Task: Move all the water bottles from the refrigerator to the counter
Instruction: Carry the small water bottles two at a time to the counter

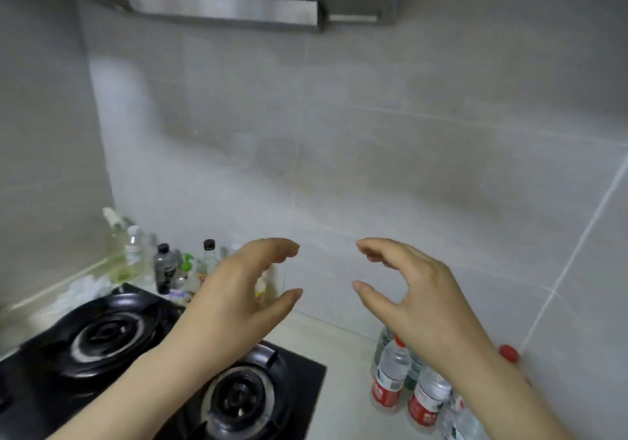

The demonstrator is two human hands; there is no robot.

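Hands raised, left hand [244, 290], right hand [418, 300], fingers curved, empty

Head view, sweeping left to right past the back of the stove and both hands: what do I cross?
Spray bottle → clear white-capped bottle → dark black-capped bottle → left hand → right hand → red cap.

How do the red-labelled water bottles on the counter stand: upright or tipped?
Upright: the water bottles stand on their bases on the counter, necks pointing up.
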